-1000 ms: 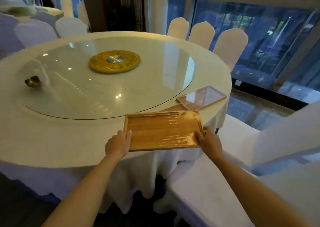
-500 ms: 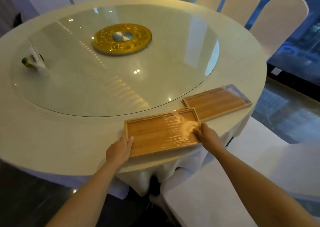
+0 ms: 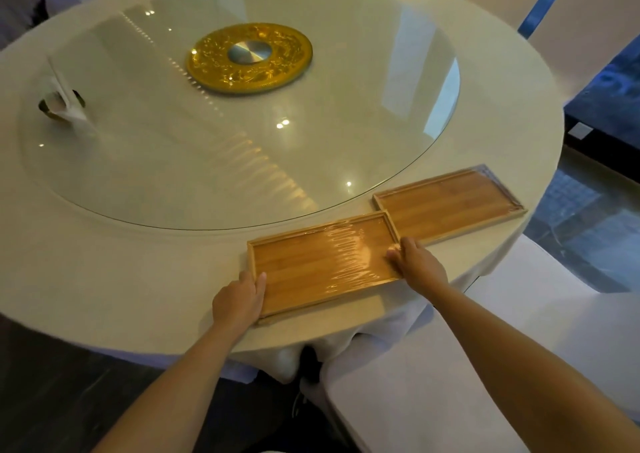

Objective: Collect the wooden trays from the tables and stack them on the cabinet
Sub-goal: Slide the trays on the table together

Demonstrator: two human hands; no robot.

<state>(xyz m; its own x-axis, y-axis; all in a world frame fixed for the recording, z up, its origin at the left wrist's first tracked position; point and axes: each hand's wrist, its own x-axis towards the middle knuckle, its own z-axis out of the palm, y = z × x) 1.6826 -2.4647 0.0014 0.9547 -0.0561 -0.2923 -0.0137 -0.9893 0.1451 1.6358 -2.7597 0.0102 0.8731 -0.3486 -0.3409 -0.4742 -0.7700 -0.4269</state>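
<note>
Left hand (image 3: 238, 302) and right hand (image 3: 420, 265) clamp the film-wrapped rectangular bamboo tray (image 3: 323, 265) — its short ends.

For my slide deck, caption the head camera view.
Left hand and right hand grip the near wooden tray beside a second tray on the round table.

Glossy film over wooden trays (image 3: 322, 265), smooth glass turntable (image 3: 207, 162), matt cloth-covered table (image 3: 104, 272).

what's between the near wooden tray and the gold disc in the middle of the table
In the head view, only bare glass turntable and a strip of tablecloth lie between the near tray and the gold disc.
</note>
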